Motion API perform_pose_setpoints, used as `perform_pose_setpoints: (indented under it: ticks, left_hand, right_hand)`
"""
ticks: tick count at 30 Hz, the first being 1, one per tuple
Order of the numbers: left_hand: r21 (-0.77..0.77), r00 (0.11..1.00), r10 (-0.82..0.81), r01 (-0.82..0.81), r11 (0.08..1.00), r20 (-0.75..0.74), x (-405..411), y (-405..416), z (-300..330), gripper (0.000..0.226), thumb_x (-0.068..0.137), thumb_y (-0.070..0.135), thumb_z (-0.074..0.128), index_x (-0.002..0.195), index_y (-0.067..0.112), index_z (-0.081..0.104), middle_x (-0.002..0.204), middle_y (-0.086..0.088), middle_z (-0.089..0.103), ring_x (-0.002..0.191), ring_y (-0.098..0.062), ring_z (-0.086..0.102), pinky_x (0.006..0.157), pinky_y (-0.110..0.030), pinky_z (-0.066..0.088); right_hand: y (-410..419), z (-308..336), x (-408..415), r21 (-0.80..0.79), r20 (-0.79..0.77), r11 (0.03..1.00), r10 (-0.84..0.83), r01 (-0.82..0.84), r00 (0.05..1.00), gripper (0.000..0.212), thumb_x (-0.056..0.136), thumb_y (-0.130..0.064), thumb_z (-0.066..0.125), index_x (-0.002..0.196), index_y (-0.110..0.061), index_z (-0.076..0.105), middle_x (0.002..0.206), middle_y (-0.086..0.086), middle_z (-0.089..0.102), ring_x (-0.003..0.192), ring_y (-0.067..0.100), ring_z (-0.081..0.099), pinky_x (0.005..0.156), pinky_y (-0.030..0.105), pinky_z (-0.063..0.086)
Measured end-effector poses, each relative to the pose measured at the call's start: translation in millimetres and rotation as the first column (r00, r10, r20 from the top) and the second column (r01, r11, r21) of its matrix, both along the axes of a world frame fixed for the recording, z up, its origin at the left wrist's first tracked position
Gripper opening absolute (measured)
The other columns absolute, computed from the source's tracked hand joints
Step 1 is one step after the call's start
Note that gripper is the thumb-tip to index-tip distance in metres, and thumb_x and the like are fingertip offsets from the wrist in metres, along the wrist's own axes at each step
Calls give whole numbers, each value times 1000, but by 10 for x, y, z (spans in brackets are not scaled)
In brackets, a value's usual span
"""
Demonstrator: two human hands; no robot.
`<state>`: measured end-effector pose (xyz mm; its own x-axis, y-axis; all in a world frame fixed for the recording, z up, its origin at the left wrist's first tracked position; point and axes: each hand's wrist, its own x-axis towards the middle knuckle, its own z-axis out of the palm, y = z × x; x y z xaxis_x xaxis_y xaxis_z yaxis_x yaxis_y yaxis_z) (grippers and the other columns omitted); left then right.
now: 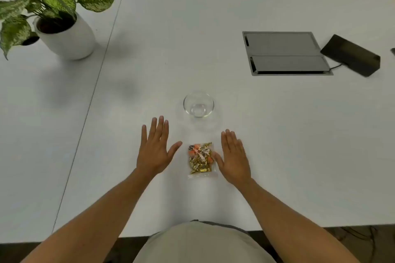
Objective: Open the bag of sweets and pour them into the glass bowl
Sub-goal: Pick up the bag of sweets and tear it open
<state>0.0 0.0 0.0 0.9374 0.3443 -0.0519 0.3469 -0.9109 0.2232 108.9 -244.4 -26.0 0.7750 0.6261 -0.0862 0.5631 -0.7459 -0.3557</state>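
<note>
I saw bag (pixel 200 159) flat on table (pixel 256 134), sealed by look of it, near edge, between hands; bowl (pixel 198 104) empty, just beyond it. Left hand (pixel 155 151) spread wide, empty, just left of bag, apart from it; right hand (pixel 234 159) flat, empty, thumb at bag's right side, contact unclear. I judged step as pickup: pinch clear strip at near end with both hands, lift, pull seam apart gently so sweets stayed in; mouth aimed at bowl only afterwards.

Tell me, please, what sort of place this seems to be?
Probably an office or meeting room: a wide white table with a built-in cable hatch, a black device plugged in beside it, and a potted plant at the far left.
</note>
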Motion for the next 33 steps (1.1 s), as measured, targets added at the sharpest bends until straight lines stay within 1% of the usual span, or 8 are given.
perform_pose_setpoints:
  ticks: [4, 8, 11, 14, 16, 21, 25, 33]
  left_hand:
    - [-78, 988, -41, 30, 997, -147, -184, -217, -239, 91, 87, 75, 7, 152, 15, -12, 162, -2, -15, 149, -19, -19, 121, -41, -12]
    - [-244, 976, -141, 99, 965, -164, -221, -407, -366, 90, 93, 67, 31, 149, 17, -18, 160, 0, -22, 152, -21, -11, 121, -37, -7]
    - [-375, 972, -209, 153, 914, -112, -213, -565, -364, 89, 95, 50, 49, 148, 21, -17, 159, 1, -21, 153, -23, 0, 124, -39, 13]
    - [-432, 965, -243, 178, 884, -101, -192, -658, -352, 92, 93, 28, 62, 151, 29, -10, 164, 1, -14, 153, -23, 13, 108, -41, 45]
    - [-436, 957, -258, 179, 882, -129, -175, -708, -360, 86, 92, 19, 63, 154, 32, 6, 166, 0, -8, 152, -22, 16, 102, -41, 50]
    - [-304, 946, -275, 215, 928, -171, -121, -775, -329, 74, 86, 19, 71, 151, 23, 35, 165, -12, 15, 150, -29, 24, 110, -40, 41]
    - [-105, 920, -357, 344, 933, -160, -132, -826, -263, 73, 54, 15, 93, 123, 17, 67, 134, -16, 63, 120, -34, 63, 84, -40, 57]
    - [59, 898, -437, 440, 896, -49, -130, -816, -209, 39, 56, 6, 84, 92, 17, 74, 103, -3, 73, 94, -24, 70, 67, -31, 57]
  right_hand:
    - [-11, -87, -237, 27, -251, 999, 39, -33, 967, 65, 103, -38, 36, 155, -15, 4, 165, 4, 0, 152, 19, 5, 122, 35, 20]
    - [-18, -130, -328, 44, -317, 997, 78, -67, 945, 64, 103, -29, 42, 155, -19, 6, 165, -1, -2, 150, 18, 17, 106, 40, 45]
    - [-3, -167, -361, 59, -301, 992, 122, -109, 946, 59, 104, -20, 42, 154, -14, 12, 161, -3, -3, 150, 18, 19, 107, 37, 44]
    - [31, -191, -367, 106, -315, 991, 110, -80, 943, 53, 102, -12, 43, 152, -9, 24, 164, 6, 13, 149, 22, 24, 114, 32, 33]
    - [44, -201, -366, 124, -338, 992, 73, -33, 938, 51, 101, -9, 46, 150, -10, 32, 162, 8, 22, 147, 22, 29, 115, 29, 29]
    - [115, -198, -374, 269, -370, 952, -36, 144, 929, 45, 92, 1, 58, 135, -10, 56, 146, 7, 51, 133, 14, 47, 110, 16, 30]
    - [176, -159, -386, 389, -491, 848, -139, 359, 860, 40, 85, 7, 64, 120, -13, 68, 119, -6, 65, 110, 11, 64, 96, 28, 54]
    - [175, -93, -310, 316, -677, 765, -233, 562, 698, 27, 82, 2, 73, 106, -10, 75, 103, 2, 75, 92, 4, 68, 80, 10, 52]
